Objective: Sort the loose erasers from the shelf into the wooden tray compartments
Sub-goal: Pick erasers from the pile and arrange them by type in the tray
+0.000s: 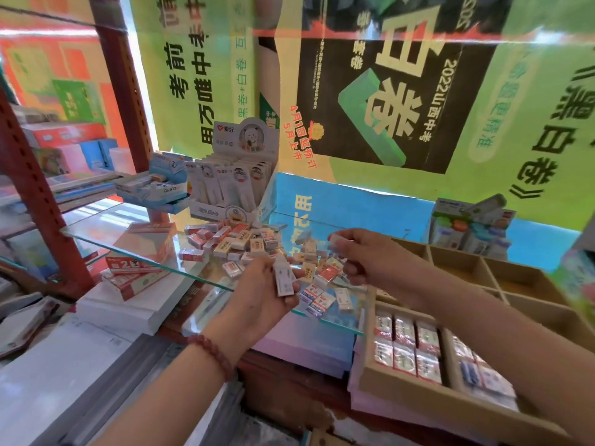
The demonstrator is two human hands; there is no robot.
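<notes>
The left hand [262,286], a bead bracelet [212,352] on its wrist, has its fingers curled round a white eraser [284,280] just over the front edge of the glass shelf [106,226]. The right hand [365,257] pinches a small eraser [336,240] between thumb and fingertips, above the loose pile of erasers [238,243] on that shelf. The wooden tray [415,402] sits lower right, its near compartments packed with rows of erasers [405,349].

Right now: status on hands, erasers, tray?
Left hand grips white eraser. Right hand pinches small eraser. Pile loose on glass shelf; tray partly filled. No obstruction seen.
</notes>
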